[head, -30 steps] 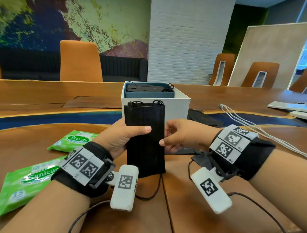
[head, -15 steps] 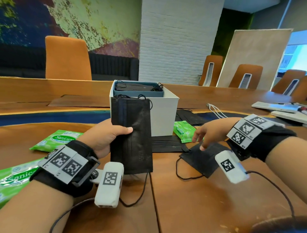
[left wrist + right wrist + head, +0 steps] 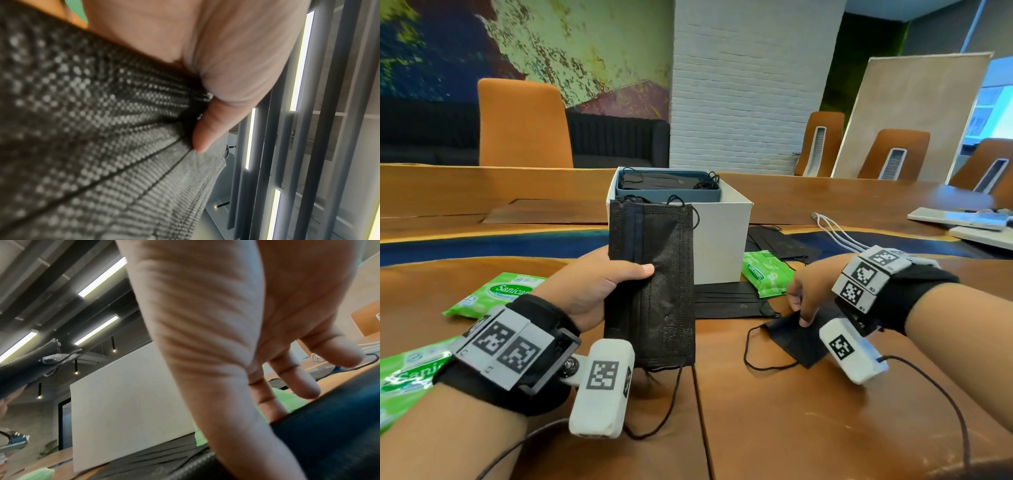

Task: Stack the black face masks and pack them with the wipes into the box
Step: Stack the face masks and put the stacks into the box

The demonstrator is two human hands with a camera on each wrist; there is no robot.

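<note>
My left hand grips a stack of black face masks upright in front of the white box; its thumb presses on the black fabric. Inside the box a teal tray holds more black masks. My right hand reaches down to a single black mask on the table to the right. In the right wrist view thumb and index finger pinch that mask's edge. A green wipes pack lies beside the box.
More black masks lie flat in front of the box and behind its right side. Two green wipes packs lie at the left. White cables and flat white devices are at the far right.
My right hand left the held stack, swung right and dropped onto the single mask on the table. My left hand still holds the stack upright.
</note>
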